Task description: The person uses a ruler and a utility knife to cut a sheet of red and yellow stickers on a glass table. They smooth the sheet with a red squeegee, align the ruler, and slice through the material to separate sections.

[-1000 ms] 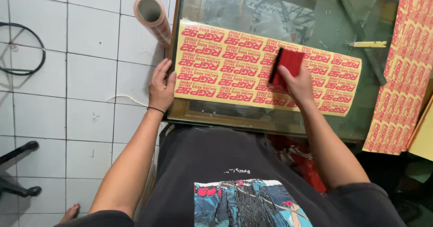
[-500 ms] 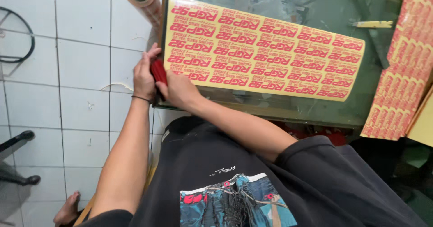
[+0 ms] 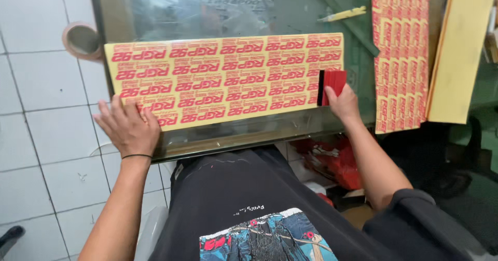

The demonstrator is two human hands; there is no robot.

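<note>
right hand (image 3: pixel 341 102) hiding squeegee (image 3: pixel 331 86) base, roll (image 3: pixel 82 41) half-hidden

Right hand (image 3: pixel 342 102) swept squeegee (image 3: pixel 332 84) to sheet's (image 3: pixel 223 79) right edge.

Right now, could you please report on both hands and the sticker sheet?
Left hand flat on yellow-and-red sticker sheet, near-left corner. Right hand grips red squeegee at sheet's right edge. Nothing on the sheet between them.

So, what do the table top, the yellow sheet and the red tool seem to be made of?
Table top: glass, glossy; it mirrors the room. Yellow sheet: probably thin printed vinyl or paper, lying flat under the left hand. Red tool in the right hand: likely stiff plastic with a dark edge, perhaps felt.
</note>
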